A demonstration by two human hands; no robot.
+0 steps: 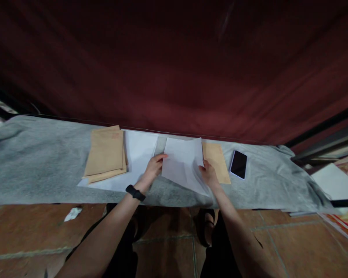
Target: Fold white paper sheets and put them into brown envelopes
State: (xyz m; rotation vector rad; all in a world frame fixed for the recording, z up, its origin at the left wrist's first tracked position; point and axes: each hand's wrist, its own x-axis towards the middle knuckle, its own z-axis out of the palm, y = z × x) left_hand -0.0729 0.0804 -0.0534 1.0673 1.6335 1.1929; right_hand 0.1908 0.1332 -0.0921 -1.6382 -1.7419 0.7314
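A white sheet of paper [183, 160] is held between my two hands, slightly curved, above the grey cloth. My left hand [154, 166], below a black wristband, pinches its left edge. At its right edge, my right hand [208, 173] grips the paper with curled fingers. Partly behind the sheet and my right hand lies a single brown envelope [219, 160]. On the left, a stack of brown envelopes [106, 150] rests on white paper [140, 148] that lies flat.
A phone [238, 164] lies right of the single envelope. Grey cloth [46, 162] covers the narrow surface. Dark red fabric [174, 77] hangs behind it. Crumpled white tissue [72, 214] is on the tiled floor, and white paper [336, 181] lies at far right.
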